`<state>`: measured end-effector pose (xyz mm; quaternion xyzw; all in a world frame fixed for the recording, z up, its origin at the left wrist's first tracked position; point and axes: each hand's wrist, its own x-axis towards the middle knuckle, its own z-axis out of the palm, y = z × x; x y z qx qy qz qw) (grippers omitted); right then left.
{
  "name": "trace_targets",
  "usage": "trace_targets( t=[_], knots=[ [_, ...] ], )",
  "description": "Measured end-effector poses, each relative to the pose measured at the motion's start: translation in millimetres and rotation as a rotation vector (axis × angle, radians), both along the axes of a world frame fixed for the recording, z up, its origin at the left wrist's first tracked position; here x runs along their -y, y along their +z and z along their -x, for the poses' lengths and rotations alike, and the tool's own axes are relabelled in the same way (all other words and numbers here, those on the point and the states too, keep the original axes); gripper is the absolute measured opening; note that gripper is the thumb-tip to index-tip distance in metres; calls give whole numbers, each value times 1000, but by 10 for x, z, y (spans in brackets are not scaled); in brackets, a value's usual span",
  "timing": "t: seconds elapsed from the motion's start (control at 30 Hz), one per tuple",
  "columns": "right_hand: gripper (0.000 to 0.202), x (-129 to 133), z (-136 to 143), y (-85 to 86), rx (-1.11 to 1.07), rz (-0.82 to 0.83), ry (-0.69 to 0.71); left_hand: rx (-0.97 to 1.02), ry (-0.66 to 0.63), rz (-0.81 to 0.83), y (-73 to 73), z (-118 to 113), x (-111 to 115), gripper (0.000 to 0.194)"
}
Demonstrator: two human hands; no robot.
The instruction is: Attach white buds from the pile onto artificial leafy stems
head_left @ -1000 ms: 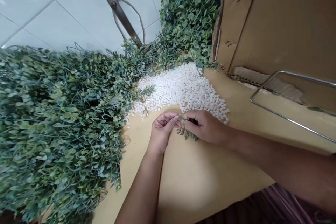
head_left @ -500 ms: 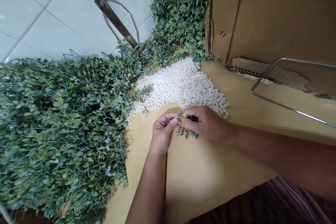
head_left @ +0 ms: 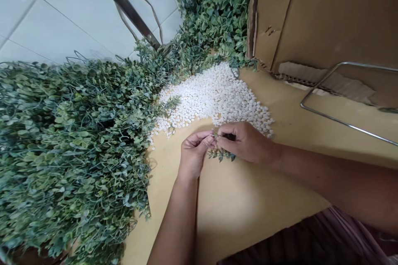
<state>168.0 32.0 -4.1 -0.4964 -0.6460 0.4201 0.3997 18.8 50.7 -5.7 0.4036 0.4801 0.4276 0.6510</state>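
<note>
My left hand [head_left: 193, 155] is closed in a pinch, with a bit of white at its fingertips that looks like one of the small white pieces. Close against it, my right hand [head_left: 248, 144] pinches the thin green stem of an artificial leaf sprig [head_left: 221, 156]. The sprig's leaves hang below the right fingers, and the fingertips of both hands almost meet. Just beyond the hands spreads a heap of small white pieces [head_left: 208, 97] on brown cardboard [head_left: 236, 198]. Fingers partly hide where stem and white piece come together.
A large mass of artificial greenery [head_left: 77, 140] lies on the left, and more greenery [head_left: 217, 12] stands behind the heap. A cardboard box [head_left: 329, 12] and a bent metal wire frame [head_left: 348, 124] are at right. A dark bar with a cord loop [head_left: 132, 14] leans over white tiles [head_left: 71, 4].
The view has shifted slightly. Both hands keep their pinch at nearly the same place, with only small finger movement around the stem.
</note>
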Motion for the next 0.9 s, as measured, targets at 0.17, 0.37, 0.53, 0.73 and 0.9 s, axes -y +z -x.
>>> trace_targets(
  t=[0.17, 0.37, 0.53, 0.73, 0.9],
  knots=[
    [24, 3, 10, -6, 18, -2, -12, -30, -9, -16, -10, -12, 8, 24],
    [21, 11, 22, -26, 47, 5, 3, -45, -45, -54, -24, -55, 9, 22],
    [22, -22, 27, -56, -1, 2, -26, -104, 51, -69, 32, 44, 8, 29],
    [23, -33, 36, -83, -126, 40, -49, -320, -47, -118, 172, 272, 146, 30],
    [15, 1, 47, -46, -72, 30, 11, -341, -31, -193, 111, 193, 201, 17]
  ],
)
